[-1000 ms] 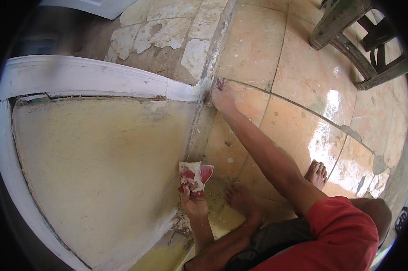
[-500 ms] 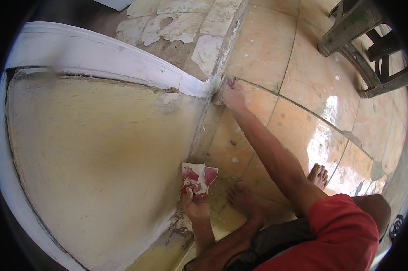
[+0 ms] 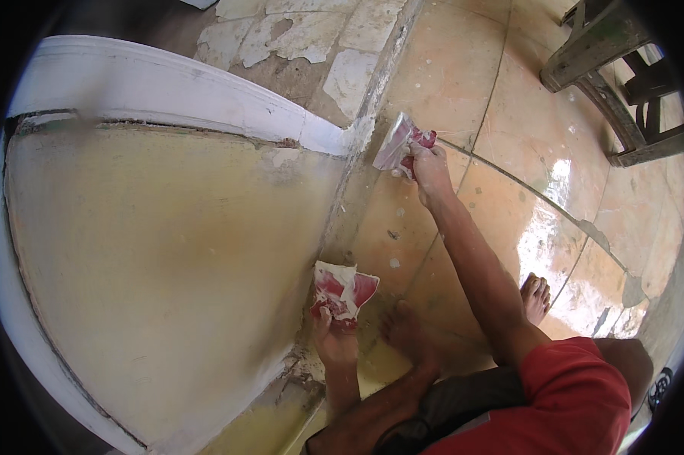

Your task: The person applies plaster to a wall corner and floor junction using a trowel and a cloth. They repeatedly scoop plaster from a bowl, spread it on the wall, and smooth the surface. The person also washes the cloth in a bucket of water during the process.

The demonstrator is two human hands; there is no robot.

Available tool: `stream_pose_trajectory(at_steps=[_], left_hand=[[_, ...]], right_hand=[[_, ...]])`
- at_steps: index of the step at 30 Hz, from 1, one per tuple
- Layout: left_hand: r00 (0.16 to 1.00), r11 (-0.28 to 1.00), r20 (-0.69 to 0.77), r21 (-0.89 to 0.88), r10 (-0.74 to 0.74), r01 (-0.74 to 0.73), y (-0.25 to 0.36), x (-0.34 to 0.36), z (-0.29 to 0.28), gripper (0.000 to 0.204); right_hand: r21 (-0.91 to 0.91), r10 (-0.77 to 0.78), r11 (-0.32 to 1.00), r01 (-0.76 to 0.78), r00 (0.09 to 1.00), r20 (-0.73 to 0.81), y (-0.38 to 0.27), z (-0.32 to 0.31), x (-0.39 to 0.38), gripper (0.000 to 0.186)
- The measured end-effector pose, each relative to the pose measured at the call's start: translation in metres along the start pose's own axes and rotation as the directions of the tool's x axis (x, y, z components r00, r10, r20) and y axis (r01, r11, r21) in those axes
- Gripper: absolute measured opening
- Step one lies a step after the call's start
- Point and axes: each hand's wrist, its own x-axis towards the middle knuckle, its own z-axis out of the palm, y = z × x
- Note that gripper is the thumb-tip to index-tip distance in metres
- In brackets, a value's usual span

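My left hand [image 3: 336,345] is closed round the lower end of a red putty scraper [image 3: 349,288] with thick off-white putty smeared over it. This scraper is held beside the foot of a yellowish wall panel [image 3: 175,250]. Farther off, my right hand [image 3: 431,168] grips a second red putty scraper [image 3: 397,145], whose broad blade carries pale smears. Its blade is above the tiled floor, a little right of the corner where the white frame [image 3: 205,91] meets the floor. Whitish residue coats the fingers of my right hand.
Orange-beige floor tiles [image 3: 448,76] with dark joints spread to the right. A worn dark-green wooden furniture frame [image 3: 599,98] stands at the upper right. My bare feet [image 3: 536,298] rest on the tiles. Broken pale tiles [image 3: 304,34] lie beyond the white frame.
My right hand has drawn back from the corner to the right, bringing its scraper blade into full view. My left hand with its scraper has shifted slightly right and up.
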Motion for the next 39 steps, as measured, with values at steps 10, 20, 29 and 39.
stream_pose_trajectory(at_steps=[10,20,29,39], left_hand=[[0.999,0.999,0.039,-0.044,-0.015,0.017,0.0,-0.006,0.004,0.054],[0.999,0.998,0.049,-0.061,0.0,0.003,-0.005,-0.008,0.0,0.052],[0.999,0.998,0.043,-0.048,0.031,-0.029,-0.001,-0.008,0.003,0.044],[0.992,0.993,0.12,-0.121,0.03,-0.015,-0.001,-0.009,-0.02,0.056]], right_hand=[[-0.328,-0.048,0.944,0.033,0.998,-0.039,0.033,0.032,0.036,0.025],[-0.505,-0.298,0.819,0.274,0.954,0.034,0.037,0.057,0.006,0.03],[-0.294,-0.34,0.88,0.373,0.927,0.159,0.037,0.048,-0.094,0.025],[-0.304,-0.356,0.845,0.44,0.887,0.294,0.066,0.035,-0.096,0.021]])
